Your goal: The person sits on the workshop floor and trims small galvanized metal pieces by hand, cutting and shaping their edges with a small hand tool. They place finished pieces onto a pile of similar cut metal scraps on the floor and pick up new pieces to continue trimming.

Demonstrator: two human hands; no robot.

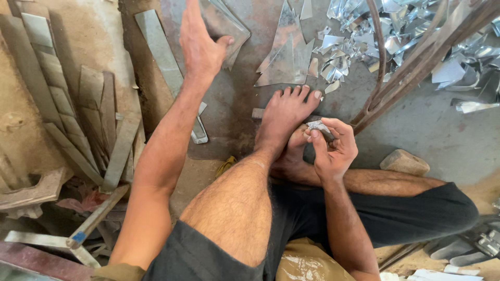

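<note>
Head view looks straight down at you sitting on the ground, bare legs folded, with your foot [285, 117] planted mid-frame. Your left hand [200, 44] is stretched out to the top centre of the frame, fingers together and thumb hooked over the edge of a flat glass sheet [225, 23] lying on the dark metal plate [234, 109]; it's gripping that edge, not spread flat. Your right hand [333, 145] sits just right of centre, right beside your toes, pinching a small shiny glass shard [317, 125] between thumb and fingertips.

Just above your toes there are a couple of larger triangular mirror offcuts [286, 54], and the upper right of the frame is basically a heap of small mirror scraps [359, 36]. Curved rusty metal rods [401, 67] cut diagonally across that heap, coming down toward your right hand. Left side of the frame has a bunch of long glass strips [57, 93] laid side by side on the dusty floor, plus one long strip [169, 65] running along the plate's edge under your left forearm. A stone [404, 162] sits on the concrete at the right, near your knee.
</note>
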